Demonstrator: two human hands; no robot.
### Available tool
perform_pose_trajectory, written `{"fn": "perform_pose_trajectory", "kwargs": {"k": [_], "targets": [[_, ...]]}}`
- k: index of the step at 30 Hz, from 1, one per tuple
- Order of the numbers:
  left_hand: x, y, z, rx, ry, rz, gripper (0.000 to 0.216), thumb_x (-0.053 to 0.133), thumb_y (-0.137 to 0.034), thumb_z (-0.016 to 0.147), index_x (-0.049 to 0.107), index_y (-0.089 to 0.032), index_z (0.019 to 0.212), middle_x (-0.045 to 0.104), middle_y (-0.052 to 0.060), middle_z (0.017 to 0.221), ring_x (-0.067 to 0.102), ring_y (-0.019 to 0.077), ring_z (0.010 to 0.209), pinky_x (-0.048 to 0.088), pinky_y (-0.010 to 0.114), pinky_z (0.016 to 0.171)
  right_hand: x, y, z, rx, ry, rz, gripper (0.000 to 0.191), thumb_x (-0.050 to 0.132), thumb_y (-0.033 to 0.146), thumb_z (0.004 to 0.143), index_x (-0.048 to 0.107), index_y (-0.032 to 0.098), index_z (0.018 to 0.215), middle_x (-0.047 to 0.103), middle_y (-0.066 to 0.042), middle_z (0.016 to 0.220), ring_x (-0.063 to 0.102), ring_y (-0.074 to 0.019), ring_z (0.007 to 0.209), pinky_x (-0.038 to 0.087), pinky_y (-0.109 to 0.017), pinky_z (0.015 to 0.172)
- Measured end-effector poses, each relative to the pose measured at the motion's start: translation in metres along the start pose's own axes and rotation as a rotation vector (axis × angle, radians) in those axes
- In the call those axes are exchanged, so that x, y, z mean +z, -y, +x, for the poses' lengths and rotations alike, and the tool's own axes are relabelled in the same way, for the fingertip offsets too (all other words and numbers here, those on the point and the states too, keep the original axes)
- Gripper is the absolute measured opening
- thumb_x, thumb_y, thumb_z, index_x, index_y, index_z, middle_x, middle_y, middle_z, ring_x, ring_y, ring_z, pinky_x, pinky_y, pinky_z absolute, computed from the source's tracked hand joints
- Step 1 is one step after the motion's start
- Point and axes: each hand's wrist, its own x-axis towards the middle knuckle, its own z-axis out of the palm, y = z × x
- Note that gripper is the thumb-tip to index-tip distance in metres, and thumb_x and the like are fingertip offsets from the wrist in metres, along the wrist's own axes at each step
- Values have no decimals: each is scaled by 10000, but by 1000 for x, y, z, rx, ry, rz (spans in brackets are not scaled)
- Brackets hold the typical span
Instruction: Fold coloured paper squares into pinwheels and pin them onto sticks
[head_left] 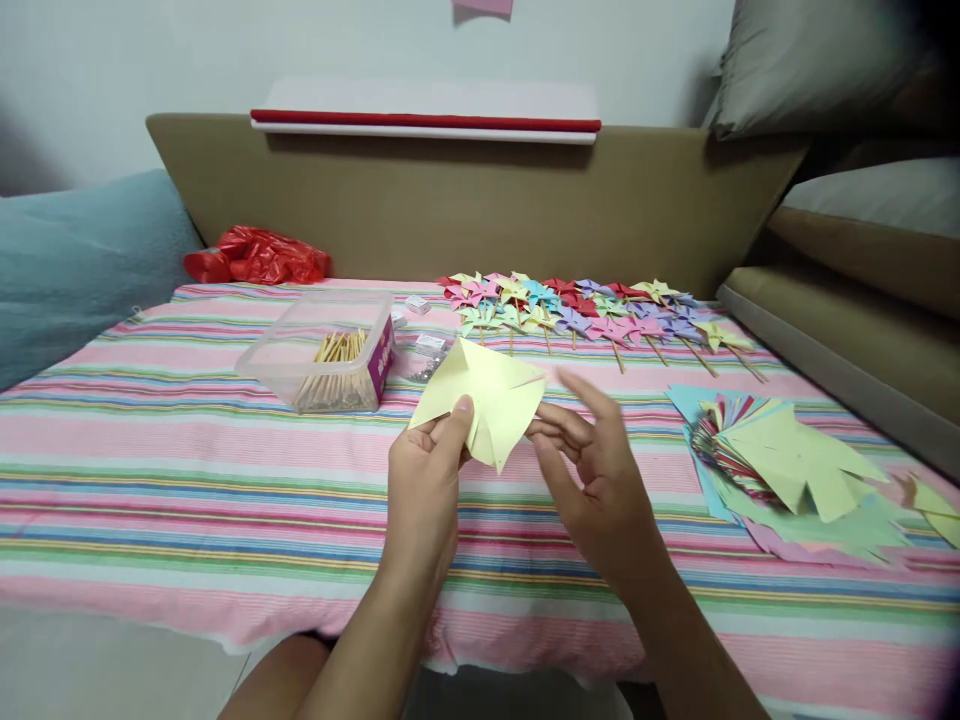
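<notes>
My left hand (424, 470) pinches a pale yellow square of cut paper (491, 392) by its lower left part, thumb on top, holding it above the striped table. Just right of the paper is my right hand (592, 470), its fingers spread and slightly blurred, fingertips touching the paper's right edge. A pile of cut coloured paper squares (787, 465) lies to the right of that hand. Several finished paper pinwheels on sticks (585, 305) lie in rows at the far side of the table.
A clear plastic box (330, 355) of wooden sticks stands left of the paper, with small packets beside it. A red plastic bag (259, 256) lies at the back left. The striped cloth (187, 480) covers the table. Sofa cushions ring the table.
</notes>
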Motion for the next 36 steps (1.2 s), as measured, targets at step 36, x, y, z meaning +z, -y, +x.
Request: {"fn": "perform_pose_trajectory", "kwargs": {"k": [36], "targets": [[14,0,-17,70,76,156,291,752,-327,830,730,-130,1043,791,90,945,737,218,845,543,272,701,23,1,4,403,-237,282,306,850,368,719,614,218,842,686,23,714,655,-146,691,545,-262,626]]}}
